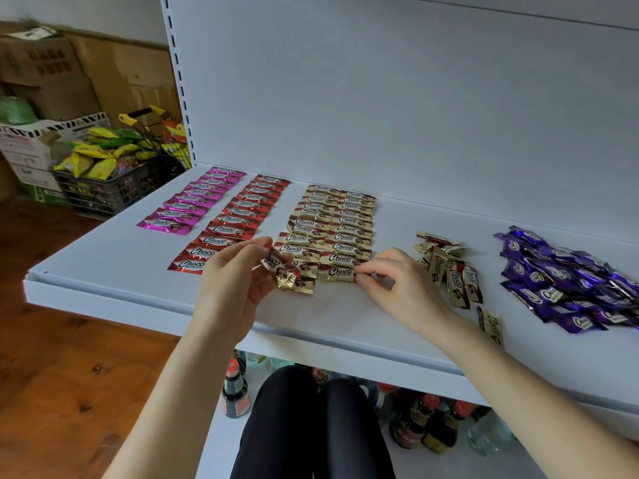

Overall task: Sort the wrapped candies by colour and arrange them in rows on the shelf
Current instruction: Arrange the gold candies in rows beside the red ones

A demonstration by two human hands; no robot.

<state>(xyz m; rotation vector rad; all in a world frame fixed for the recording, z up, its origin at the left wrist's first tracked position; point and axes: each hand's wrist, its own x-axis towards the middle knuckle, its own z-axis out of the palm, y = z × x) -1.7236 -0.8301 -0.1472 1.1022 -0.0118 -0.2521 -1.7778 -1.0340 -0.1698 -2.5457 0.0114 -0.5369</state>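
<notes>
On the white shelf (103,271) lie a pink row (193,202), a red row (235,219) and two gold rows (332,223) of Choco candies. My left hand (235,281) holds a gold candy (278,267) lifted above the front end of the left gold row. My right hand (397,285) pinches the right end of the front gold candy (337,273) of the right gold row, which lies on the shelf. A loose heap of gold candies (449,267) sits right of my right hand. A purple heap (567,285) lies at the far right.
One gold candy (491,326) lies alone near the shelf's front edge. Bottles (235,392) stand on the lower shelf beside my knees. A black crate of snack bags (103,167) and cardboard boxes (52,70) stand on the floor at the left.
</notes>
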